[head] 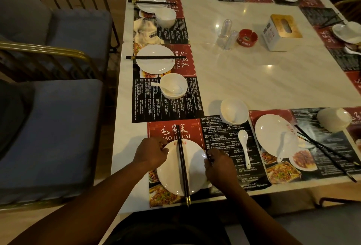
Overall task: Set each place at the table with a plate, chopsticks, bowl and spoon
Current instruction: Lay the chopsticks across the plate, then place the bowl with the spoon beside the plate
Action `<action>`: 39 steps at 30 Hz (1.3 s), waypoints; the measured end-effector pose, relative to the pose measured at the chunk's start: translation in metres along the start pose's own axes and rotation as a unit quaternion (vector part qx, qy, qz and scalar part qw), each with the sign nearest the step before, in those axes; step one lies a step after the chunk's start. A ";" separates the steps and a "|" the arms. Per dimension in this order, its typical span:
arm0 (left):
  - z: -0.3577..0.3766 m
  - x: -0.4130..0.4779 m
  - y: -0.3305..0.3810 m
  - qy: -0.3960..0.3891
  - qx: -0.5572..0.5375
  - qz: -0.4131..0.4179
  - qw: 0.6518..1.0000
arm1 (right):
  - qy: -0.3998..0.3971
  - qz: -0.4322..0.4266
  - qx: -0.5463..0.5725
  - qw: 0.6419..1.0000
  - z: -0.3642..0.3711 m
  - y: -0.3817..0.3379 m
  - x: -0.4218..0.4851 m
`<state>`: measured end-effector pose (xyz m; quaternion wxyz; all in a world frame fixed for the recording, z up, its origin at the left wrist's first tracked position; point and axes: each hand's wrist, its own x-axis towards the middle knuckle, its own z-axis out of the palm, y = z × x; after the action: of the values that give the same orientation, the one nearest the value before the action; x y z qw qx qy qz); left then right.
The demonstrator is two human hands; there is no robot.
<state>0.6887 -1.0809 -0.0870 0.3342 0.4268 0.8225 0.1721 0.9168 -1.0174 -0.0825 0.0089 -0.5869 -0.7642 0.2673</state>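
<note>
Chopsticks (182, 164) across round glossy plate (169, 176)

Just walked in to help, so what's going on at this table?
A person is setting the nearest place. The left hand and right hand grip opposite edges of a plate with chopsticks laid across it. The spoon lies on the placemat to its right, the bowl beyond, empty.

White marble table (254, 80), blue gold-framed chairs (58, 127), dim light

Left hand (151, 154), right hand (219, 164) pinch opposite plate (170, 174) edges; forearms extended.
</note>
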 end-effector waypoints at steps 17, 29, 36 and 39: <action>0.008 0.005 -0.002 0.018 -0.010 -0.028 0.999 | -0.052 0.019 0.045 0.997 -0.004 0.009 0.009; 0.010 0.007 -0.003 0.016 0.007 -0.030 0.999 | -0.069 0.031 0.059 0.995 -0.007 0.010 0.010; 0.011 0.009 -0.003 0.026 0.020 -0.030 0.999 | -0.077 0.011 0.060 0.995 -0.020 0.011 0.015; 0.006 0.012 0.008 0.064 0.016 -0.020 0.998 | -0.040 -0.001 0.064 0.997 -0.048 0.017 0.028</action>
<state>0.6926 -1.0663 -0.0912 0.2772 0.4033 0.8535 0.1789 0.9392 -0.9702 -0.0573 0.0167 -0.5730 -0.7461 0.3387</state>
